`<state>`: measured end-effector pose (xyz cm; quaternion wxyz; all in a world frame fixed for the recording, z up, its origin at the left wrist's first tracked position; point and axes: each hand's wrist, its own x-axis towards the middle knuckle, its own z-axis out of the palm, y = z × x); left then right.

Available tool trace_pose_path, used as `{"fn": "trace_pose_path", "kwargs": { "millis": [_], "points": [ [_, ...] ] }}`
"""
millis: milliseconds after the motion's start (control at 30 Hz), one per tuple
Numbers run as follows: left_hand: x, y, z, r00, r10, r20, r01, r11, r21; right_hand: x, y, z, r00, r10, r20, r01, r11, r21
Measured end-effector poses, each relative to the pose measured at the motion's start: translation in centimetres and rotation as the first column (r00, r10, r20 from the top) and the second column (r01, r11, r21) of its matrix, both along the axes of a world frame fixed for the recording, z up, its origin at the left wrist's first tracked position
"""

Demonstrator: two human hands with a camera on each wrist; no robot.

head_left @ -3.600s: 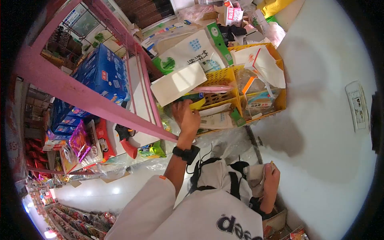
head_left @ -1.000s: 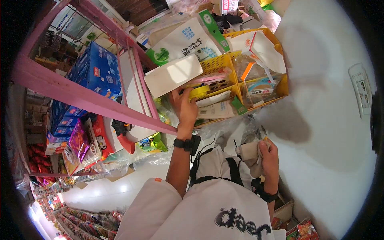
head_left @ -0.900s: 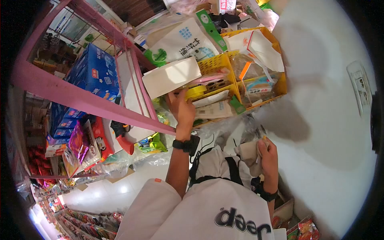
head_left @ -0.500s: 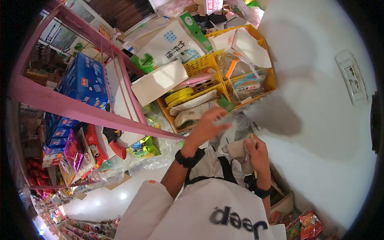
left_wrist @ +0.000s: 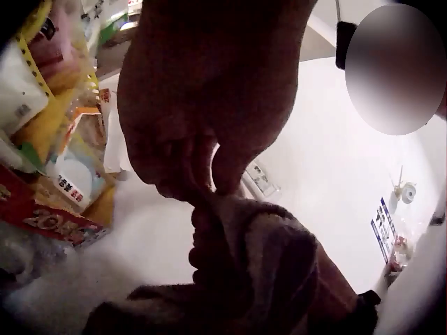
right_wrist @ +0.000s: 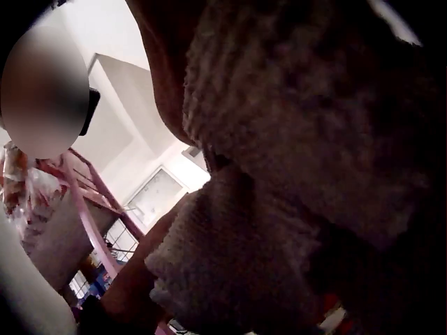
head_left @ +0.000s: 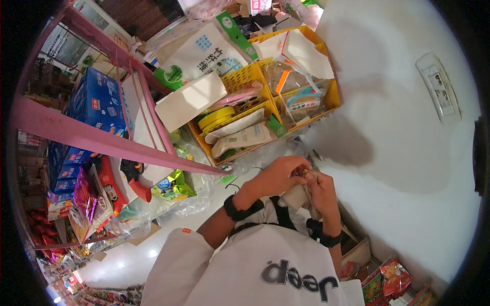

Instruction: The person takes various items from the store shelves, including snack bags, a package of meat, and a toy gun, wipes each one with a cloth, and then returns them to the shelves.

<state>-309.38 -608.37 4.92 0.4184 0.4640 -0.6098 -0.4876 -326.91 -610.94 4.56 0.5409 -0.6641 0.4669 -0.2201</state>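
A beige, towel-like cloth hangs bunched in front of the person's waist. My right hand grips it near its upper end, fingers curled round it. My left hand has come in beside the right one, and its thumb and fingertips pinch the cloth's upper edge, where a small yellowish bit shows between the hands. In the left wrist view the left hand reaches down to the ribbed cloth. Folds of the cloth fill much of the dark right wrist view, largely hiding the right hand.
Ahead stands a yellow divided basket with packets, yellow tape rolls and a white box. A pink shelf frame crosses the left, with blue packages behind. A white wall is at right; cartons lie low right.
My left hand has left the yellow tape in the basket and moved right and down to the cloth. My right hand has kept hold of the cloth and raised it slightly.
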Motion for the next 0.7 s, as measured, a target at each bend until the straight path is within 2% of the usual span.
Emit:
{"fn": "trace_pose_path", "kwargs": {
  "millis": [67,167,267,367,467,567,700],
  "points": [
    [1.2,0.0,0.6,0.994,-0.105,-0.037,0.108,0.989,0.096,0.6,0.4,1.3,0.999,0.023,0.022,-0.022,0.999,-0.043],
    [1.4,0.5,-0.1,0.992,-0.097,-0.08,0.1,0.994,0.035,1.0,0.4,2.0,0.996,0.089,-0.016,-0.091,0.984,-0.156],
    [1.3,1.1,0.6,0.992,-0.046,-0.122,0.052,0.998,0.048,0.8,0.4,2.0,0.988,0.133,-0.083,-0.138,0.989,-0.062],
    [1.2,1.5,0.4,0.995,-0.002,-0.104,0.003,1.0,0.01,1.1,0.8,2.4,0.989,0.115,-0.097,-0.114,0.993,0.017],
    [1.6,1.7,0.4,0.998,0.016,-0.066,-0.02,0.998,-0.054,1.1,1.0,1.3,0.99,0.142,0.013,-0.142,0.99,0.005],
    [2.5,1.9,0.2,1.0,0.011,-0.027,-0.012,1.0,-0.018,1.5,1.2,2.1,0.964,0.244,0.106,-0.238,0.969,-0.064],
    [1.8,2.5,1.2,0.997,0.036,-0.064,-0.042,0.994,-0.099,1.3,1.5,2.3,0.971,0.224,0.086,-0.221,0.974,-0.053]
  ]
}}
